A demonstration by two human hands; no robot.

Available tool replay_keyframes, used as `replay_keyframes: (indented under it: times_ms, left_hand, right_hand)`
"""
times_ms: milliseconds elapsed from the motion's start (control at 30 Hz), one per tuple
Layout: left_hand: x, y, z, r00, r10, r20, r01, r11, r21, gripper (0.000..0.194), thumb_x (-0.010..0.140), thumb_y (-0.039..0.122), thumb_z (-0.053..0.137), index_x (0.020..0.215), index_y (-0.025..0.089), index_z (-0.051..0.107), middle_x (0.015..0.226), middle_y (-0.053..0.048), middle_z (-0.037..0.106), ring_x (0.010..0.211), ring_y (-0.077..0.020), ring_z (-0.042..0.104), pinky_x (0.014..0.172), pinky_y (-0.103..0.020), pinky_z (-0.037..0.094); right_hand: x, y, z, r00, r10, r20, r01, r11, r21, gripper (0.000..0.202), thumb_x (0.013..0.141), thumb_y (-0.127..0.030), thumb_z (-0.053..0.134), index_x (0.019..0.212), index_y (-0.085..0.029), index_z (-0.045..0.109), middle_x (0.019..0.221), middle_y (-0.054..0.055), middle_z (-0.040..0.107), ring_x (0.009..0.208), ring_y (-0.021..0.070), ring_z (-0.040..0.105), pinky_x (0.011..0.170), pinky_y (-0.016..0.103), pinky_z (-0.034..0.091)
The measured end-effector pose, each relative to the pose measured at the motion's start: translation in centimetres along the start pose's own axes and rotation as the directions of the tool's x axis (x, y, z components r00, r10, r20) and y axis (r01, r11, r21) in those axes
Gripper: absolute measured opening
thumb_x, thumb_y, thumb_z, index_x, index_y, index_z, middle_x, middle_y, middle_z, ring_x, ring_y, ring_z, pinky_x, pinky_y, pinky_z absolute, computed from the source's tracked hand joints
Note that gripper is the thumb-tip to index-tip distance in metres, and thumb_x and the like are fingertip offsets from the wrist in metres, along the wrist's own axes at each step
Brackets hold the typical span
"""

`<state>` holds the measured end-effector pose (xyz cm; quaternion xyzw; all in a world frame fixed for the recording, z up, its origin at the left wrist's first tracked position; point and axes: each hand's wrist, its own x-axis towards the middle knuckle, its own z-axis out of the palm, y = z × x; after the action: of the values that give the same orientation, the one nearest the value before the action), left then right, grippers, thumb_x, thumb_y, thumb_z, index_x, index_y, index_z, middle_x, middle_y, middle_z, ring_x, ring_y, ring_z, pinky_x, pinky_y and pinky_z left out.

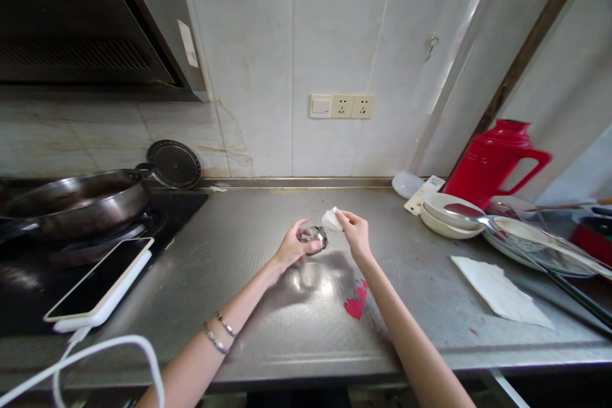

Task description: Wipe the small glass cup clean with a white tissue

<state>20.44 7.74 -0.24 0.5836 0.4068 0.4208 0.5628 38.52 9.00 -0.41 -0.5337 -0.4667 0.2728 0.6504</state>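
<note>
A small dark, see-through glass dish (315, 239) is gripped by my left hand (292, 245), fingers wrapped around its left side, just above the metal counter. My right hand (354, 229) pinches a crumpled white tissue (331, 219) at the upper right of the dish. The tissue is close to the rim; whether it touches cannot be made out. Below my right hand, torn red paper pieces (355, 303) lie on the counter beside my right forearm.
Left, a pan (81, 204) sits on the stove, with a phone (102, 280) and white cable in front. Right are stacked bowls (452, 213), a red thermos (492, 162), a power strip (424, 194) and a flat white tissue (500, 290). Wall sockets (352, 106) are ahead.
</note>
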Motion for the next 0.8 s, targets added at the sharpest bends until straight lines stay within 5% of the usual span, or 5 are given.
replay_keyframes:
  times_ms: [100,233,500,633,800]
  left_hand:
    - [0.0,-0.4,0.3,0.996,0.089,-0.030,-0.087,0.993,0.080,0.087,0.053,0.030,0.083,0.129,0.019,0.041,0.106,-0.007,0.056,0.079,-0.0148,0.058,0.068,-0.028,0.051]
    - [0.4,-1.6,0.4,0.964,0.263,-0.043,-0.249,0.946,0.206,0.094,0.052,0.026,0.082,0.133,0.019,0.035,0.116,-0.011,0.053,0.104,-0.0234,0.056,0.097,-0.040,0.042]
    - [0.7,-2.6,0.3,0.929,0.368,0.041,-0.362,0.877,0.315,0.104,0.054,0.022,0.080,0.142,0.021,0.024,0.124,-0.013,0.052,0.119,-0.0281,0.048,0.105,-0.045,0.034]
    - [0.3,-2.3,0.5,0.934,0.357,0.025,-0.344,0.875,0.340,0.106,0.052,0.020,0.080,0.143,0.022,0.026,0.123,-0.012,0.052,0.120,-0.0299,0.045,0.106,-0.048,0.032]
    - [0.4,-2.7,0.7,0.940,0.341,-0.003,-0.321,0.889,0.328,0.107,0.052,0.019,0.079,0.143,0.020,0.023,0.123,-0.014,0.050,0.122,-0.0307,0.042,0.106,-0.048,0.031]
  right_hand:
    - [0.1,0.6,0.9,0.999,0.027,0.030,-0.026,1.000,-0.015,0.038,0.064,-0.047,0.067,0.078,-0.013,0.076,0.077,0.008,0.073,0.069,0.0200,0.059,0.064,0.028,0.042]
    - [-0.6,1.3,2.2,0.982,0.125,0.140,-0.139,0.985,0.100,0.030,0.059,-0.040,0.070,0.072,-0.014,0.075,0.079,0.008,0.074,0.075,0.0216,0.062,0.068,0.029,0.045]
    - [-1.8,1.3,3.7,0.904,0.263,0.338,-0.361,0.892,0.273,0.039,0.069,-0.042,0.051,0.079,-0.012,0.073,0.076,0.010,0.074,0.066,0.0226,0.067,0.057,0.029,0.051]
    - [-2.0,1.2,3.7,0.854,0.310,0.418,-0.459,0.828,0.323,0.035,0.071,-0.038,0.049,0.082,-0.014,0.073,0.079,0.009,0.074,0.071,0.0225,0.069,0.063,0.030,0.054]
    - [-2.2,0.9,3.6,0.846,0.283,0.451,-0.466,0.804,0.368,0.037,0.073,-0.037,0.050,0.092,-0.015,0.072,0.092,0.007,0.074,0.084,0.0215,0.069,0.075,0.030,0.053]
